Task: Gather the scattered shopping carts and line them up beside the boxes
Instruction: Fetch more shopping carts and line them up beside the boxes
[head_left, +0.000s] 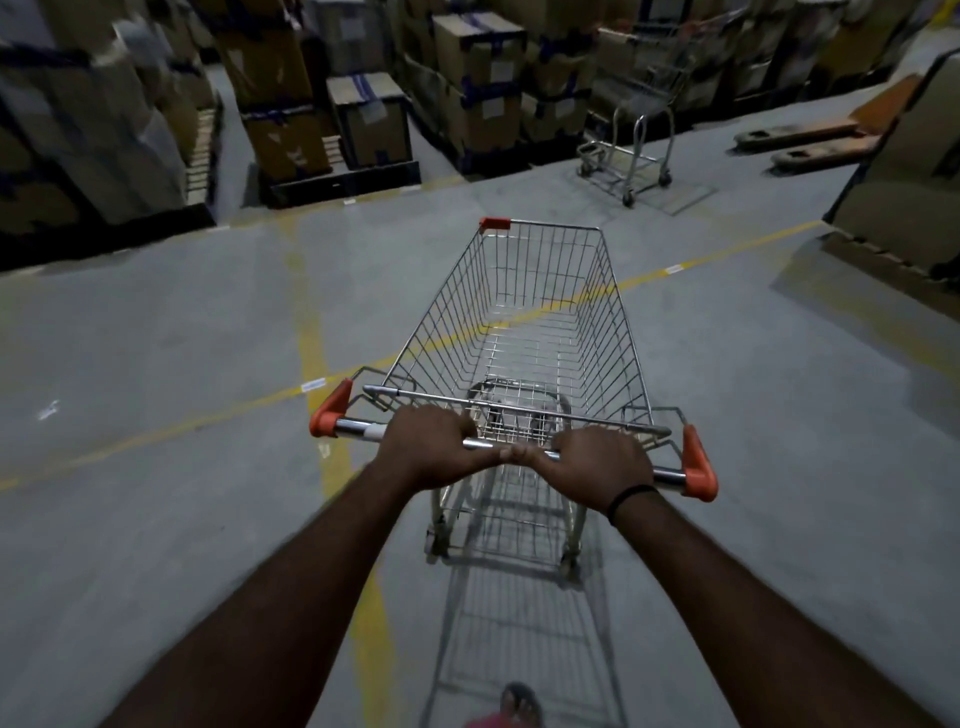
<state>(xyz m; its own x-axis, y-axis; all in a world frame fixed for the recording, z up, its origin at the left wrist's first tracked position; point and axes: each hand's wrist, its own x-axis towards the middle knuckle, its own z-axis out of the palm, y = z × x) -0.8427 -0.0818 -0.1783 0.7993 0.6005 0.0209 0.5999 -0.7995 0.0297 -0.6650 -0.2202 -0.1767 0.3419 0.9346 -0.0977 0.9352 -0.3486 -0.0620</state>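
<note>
An empty wire shopping cart (613, 312) with orange corner caps stands right in front of me on the grey floor. My left hand (431, 447) and my right hand (602, 462) are both closed around its chrome handle bar, thumbs nearly touching at the middle. A second cart (636, 150) stands farther off at the upper right, close against stacked cardboard boxes (480, 78). The basket of my cart points toward that second cart.
Pallets of tall cardboard boxes (93, 130) line the back and left. An orange pallet jack (810, 137) lies at the upper right beside another box stack (914, 171). Yellow floor lines (208, 421) cross the concrete. My foot (519, 704) shows at the bottom.
</note>
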